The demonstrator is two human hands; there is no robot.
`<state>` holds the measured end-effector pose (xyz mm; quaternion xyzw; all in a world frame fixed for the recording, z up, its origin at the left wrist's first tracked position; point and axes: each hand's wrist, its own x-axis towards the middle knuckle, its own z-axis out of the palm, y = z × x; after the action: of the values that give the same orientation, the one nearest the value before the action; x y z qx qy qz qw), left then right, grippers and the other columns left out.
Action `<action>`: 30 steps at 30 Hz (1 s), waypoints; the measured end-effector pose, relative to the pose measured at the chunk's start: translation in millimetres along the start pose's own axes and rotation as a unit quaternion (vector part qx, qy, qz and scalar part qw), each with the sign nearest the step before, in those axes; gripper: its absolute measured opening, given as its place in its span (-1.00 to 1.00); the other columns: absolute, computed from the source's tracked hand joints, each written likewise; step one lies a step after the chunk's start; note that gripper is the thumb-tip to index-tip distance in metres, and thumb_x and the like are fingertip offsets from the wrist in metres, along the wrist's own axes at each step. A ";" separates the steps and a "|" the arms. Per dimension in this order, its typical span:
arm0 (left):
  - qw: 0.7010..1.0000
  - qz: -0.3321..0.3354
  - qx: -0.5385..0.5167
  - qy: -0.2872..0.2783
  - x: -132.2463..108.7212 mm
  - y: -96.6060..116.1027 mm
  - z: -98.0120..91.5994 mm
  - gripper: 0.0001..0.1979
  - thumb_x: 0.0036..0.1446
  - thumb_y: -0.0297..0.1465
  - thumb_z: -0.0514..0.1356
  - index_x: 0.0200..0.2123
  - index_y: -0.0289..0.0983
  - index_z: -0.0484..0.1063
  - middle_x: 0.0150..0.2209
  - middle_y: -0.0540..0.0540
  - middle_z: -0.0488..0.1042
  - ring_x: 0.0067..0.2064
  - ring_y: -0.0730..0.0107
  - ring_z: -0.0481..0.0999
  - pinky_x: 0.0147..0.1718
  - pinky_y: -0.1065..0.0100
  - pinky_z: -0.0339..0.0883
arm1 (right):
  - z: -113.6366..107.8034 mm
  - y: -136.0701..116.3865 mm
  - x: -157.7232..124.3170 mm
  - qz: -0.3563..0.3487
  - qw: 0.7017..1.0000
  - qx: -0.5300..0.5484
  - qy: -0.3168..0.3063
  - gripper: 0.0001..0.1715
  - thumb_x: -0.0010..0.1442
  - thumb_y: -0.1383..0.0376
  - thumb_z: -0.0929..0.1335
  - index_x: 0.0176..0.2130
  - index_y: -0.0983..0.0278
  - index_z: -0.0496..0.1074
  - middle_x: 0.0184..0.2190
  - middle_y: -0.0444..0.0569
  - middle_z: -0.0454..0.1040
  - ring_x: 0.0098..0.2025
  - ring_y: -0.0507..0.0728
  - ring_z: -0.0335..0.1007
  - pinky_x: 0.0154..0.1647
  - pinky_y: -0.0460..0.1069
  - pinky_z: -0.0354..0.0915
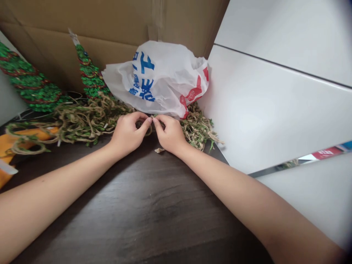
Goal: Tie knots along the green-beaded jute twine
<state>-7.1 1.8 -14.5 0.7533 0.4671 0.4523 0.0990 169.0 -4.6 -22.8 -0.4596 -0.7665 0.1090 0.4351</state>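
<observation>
The left hand (128, 132) and right hand (169, 134) meet fingertip to fingertip. Each has its fingers pinched closed on a strand of the leafy jute twine (82, 121), which lies tangled on the dark worktop (143, 205) in front of a white plastic bag (159, 79).

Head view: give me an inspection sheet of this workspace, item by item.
Surface: dark wood-grain table, with a twine scrap by the right wrist.
Job's things: jute twine with green leaves, tangled in a heap at the back.
Clutter: plastic bag resting on the heap; green glitter tree at left; slimmer tree beside it; orange item at the left edge.
Grippers: left hand and right hand each pinch a strand, fingertips nearly meeting.
Cables: nothing seen.
Surroundings: cardboard box behind; white panels at right.
</observation>
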 end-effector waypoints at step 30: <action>0.980 0.089 0.055 0.169 -7.7 -3.4 2.8 -0.56 0.31 -0.34 0.28 0.22 -0.16 0.34 0.30 -0.25 0.41 0.39 -0.14 0.36 0.39 -0.18 0.23 | 13.7 20.2 5.5 0.052 0.989 0.077 0.119 -0.78 0.49 0.13 0.26 -0.16 0.16 0.40 -0.24 -0.01 0.60 -0.16 0.21 0.53 -0.02 0.10 0.39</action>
<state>-8.2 -1.6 -22.6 0.7092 0.4323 0.5533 -0.0636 169.7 14.1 -39.3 -0.4741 -0.6737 0.1346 0.5506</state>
